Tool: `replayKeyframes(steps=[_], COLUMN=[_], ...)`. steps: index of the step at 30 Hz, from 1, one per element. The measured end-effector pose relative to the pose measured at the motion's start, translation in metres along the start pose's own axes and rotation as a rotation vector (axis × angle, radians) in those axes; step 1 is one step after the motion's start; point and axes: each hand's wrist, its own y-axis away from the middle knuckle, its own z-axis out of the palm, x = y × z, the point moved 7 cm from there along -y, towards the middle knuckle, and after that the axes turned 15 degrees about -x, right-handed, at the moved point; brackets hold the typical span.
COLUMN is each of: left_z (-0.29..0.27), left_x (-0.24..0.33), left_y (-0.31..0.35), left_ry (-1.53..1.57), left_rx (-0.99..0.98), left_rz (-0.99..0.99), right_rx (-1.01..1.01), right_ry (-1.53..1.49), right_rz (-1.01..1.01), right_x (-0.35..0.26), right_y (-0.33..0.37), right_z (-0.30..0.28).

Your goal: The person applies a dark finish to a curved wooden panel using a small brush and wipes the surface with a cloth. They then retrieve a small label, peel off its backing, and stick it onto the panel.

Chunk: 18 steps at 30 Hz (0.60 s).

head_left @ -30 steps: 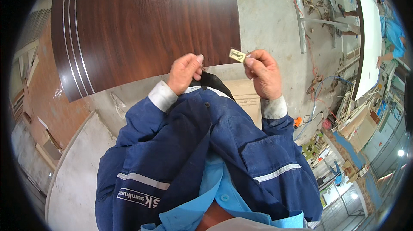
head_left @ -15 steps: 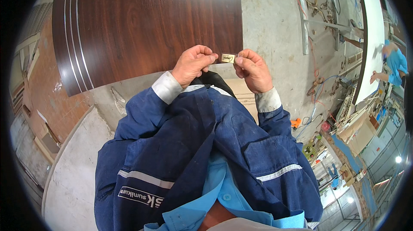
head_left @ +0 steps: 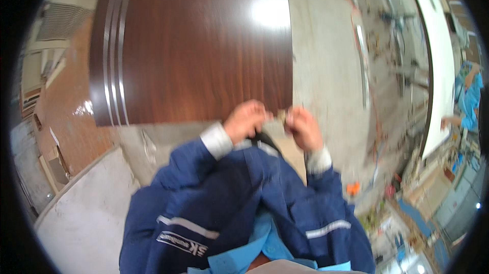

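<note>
My left hand and my right hand are held close together in front of my chest, fingers curled. Between their fingertips sits a small pale packet-like object, blurred, pinched by both hands. Both arms wear blue jacket sleeves with white cuffs. Just beyond the hands lies a large dark brown wooden door panel with silver stripes along its left side; its near edge is right above my hands.
Concrete floor stretches to the right of the panel. A long white panel curves along the right side, with another person in blue beside it. Clutter of tools and boxes fills the lower right. Orange-brown boards lie at left.
My two hands have come together and dropped slightly toward my chest; the small packet that was in my right hand alone is now pinched between both. The view has tilted.
</note>
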Motion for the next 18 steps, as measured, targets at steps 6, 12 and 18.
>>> replayKeyframes(steps=[6, 12, 18], left_z=[0.004, -0.002, -0.003], left_x=[0.015, 0.024, 0.040], left_y=[0.002, 0.001, -0.003], left_ry=[0.071, 0.185, 0.212], left_rx=[-0.013, -0.074, -0.114], left_rz=[0.000, 0.012, 0.006], right_rx=[-0.066, -0.120, -0.144], right_ry=[-0.119, -0.162, -0.181], right_rz=[-0.037, -0.087, -0.084], right_x=[-0.017, -0.035, -0.048], right_y=[-0.012, -0.023, -0.037], right_z=[0.016, 0.029, 0.044])
